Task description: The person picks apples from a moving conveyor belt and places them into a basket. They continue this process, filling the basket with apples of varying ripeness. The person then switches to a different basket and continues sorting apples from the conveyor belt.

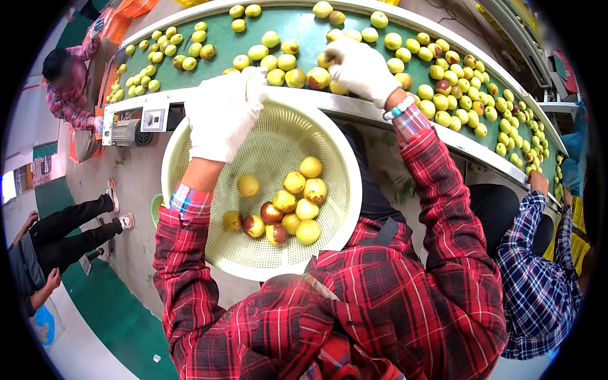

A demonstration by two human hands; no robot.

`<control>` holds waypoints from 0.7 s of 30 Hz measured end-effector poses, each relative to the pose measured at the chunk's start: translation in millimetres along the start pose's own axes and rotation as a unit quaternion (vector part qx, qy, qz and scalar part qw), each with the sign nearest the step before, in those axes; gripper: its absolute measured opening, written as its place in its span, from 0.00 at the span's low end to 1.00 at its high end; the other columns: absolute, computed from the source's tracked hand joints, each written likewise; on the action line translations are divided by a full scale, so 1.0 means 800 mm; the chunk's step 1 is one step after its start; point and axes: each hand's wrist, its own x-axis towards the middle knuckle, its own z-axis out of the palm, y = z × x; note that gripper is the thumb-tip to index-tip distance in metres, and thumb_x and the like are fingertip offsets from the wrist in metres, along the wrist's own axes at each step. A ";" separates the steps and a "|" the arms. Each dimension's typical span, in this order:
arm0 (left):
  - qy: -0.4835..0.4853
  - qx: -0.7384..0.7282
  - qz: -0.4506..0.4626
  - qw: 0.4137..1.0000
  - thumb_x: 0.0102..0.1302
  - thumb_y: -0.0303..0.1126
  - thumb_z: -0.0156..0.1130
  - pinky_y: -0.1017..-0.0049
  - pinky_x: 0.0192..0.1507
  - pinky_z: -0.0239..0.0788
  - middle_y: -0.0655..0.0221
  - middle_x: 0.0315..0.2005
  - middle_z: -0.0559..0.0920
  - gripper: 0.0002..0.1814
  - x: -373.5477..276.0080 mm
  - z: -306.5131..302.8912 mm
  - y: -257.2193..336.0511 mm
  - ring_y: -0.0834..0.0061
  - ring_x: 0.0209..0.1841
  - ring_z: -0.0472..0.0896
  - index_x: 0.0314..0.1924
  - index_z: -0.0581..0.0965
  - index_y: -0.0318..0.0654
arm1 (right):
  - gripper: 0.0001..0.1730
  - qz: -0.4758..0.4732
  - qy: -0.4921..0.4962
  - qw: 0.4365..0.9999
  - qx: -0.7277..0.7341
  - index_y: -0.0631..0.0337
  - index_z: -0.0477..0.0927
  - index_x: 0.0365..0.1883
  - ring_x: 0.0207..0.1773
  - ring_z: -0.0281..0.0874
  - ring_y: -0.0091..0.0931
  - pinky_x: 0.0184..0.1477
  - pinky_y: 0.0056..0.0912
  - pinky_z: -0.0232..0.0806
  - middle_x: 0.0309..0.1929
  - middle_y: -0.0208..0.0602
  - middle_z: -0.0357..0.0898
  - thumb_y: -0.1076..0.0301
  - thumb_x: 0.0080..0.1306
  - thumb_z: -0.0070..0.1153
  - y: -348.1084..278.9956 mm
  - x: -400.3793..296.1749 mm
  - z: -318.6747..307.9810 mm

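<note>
My left hand (223, 111), in a white glove, is above the far left rim of a pale plastic colander basket (349, 190). Its fingertips reach the belt's near edge, and whatever they may hold is hidden. Over the green conveyor belt (313, 33) is my right hand (361, 69), also gloved, its fingers curled down among the yellow-green jujubes (295, 78). A red-brown patched jujube (318, 78) lies just left of it; the glove hides any grip. Inside the basket, several yellow and brownish jujubes (285, 201) are gathered toward the near right.
A white metal rail (304, 97) borders the belt's near side. A motor (127, 133) and control box (154, 118) hang at its left end. One person (71, 90) sits there, another person (71, 232) stands at left, and a co-worker in blue plaid (536, 285) sits at right.
</note>
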 end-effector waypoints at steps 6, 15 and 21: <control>0.006 0.002 0.001 1.000 0.74 0.46 0.58 0.57 0.31 0.73 0.61 0.22 0.83 0.18 0.000 0.013 0.013 0.56 0.26 0.83 0.29 0.81 0.46 | 0.12 -0.101 -0.137 0.975 -0.145 0.54 0.87 0.37 0.39 0.86 0.42 0.39 0.48 0.77 0.36 0.45 0.83 0.57 0.64 0.60 -0.045 0.011 0.032; 0.008 -0.002 0.031 1.000 0.74 0.45 0.59 0.58 0.33 0.73 0.63 0.26 0.84 0.14 0.001 0.022 0.042 0.58 0.29 0.83 0.36 0.84 0.47 | 0.27 0.117 0.041 0.970 0.210 0.58 0.83 0.56 0.41 0.86 0.34 0.45 0.37 0.77 0.42 0.44 0.86 0.56 0.60 0.69 -0.043 -0.023 -0.036; 0.012 -0.013 0.063 0.998 0.75 0.45 0.58 0.59 0.32 0.73 0.65 0.23 0.83 0.16 0.013 0.028 0.068 0.59 0.27 0.82 0.30 0.84 0.48 | 0.35 -0.002 0.017 0.954 0.298 0.52 0.81 0.57 0.53 0.83 0.36 0.61 0.37 0.72 0.47 0.39 0.84 0.54 0.51 0.76 -0.146 -0.127 -0.158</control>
